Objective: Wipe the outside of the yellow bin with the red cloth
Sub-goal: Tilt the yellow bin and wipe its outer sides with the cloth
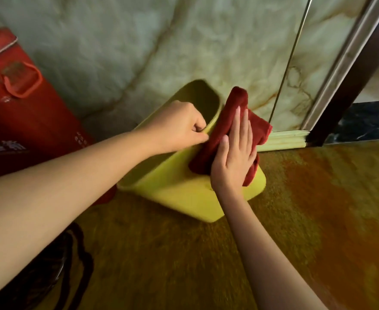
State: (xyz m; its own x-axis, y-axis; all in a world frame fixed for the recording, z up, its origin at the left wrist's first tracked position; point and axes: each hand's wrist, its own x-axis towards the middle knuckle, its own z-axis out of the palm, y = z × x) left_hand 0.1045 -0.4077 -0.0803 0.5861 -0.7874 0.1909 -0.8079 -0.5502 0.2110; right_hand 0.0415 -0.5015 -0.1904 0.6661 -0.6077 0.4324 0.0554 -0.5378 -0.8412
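Nearest, two bare forearms reaching forward over a brownish floor (296,220). Tipped on that floor, yellow bin (184,198), mouth facing up and left toward the wall, base low at right, long axis running from lower right to upper left. Right hand (233,157) flat, fingers spread and extended, pressing red cloth (224,121) against the bin's outer side wall. Left hand (179,126) curled closed, gripping the rim. Dark strap at lower left. Red box (27,104) beside the bin at left. Behind, marbled wall (161,41); dark door frame at right.
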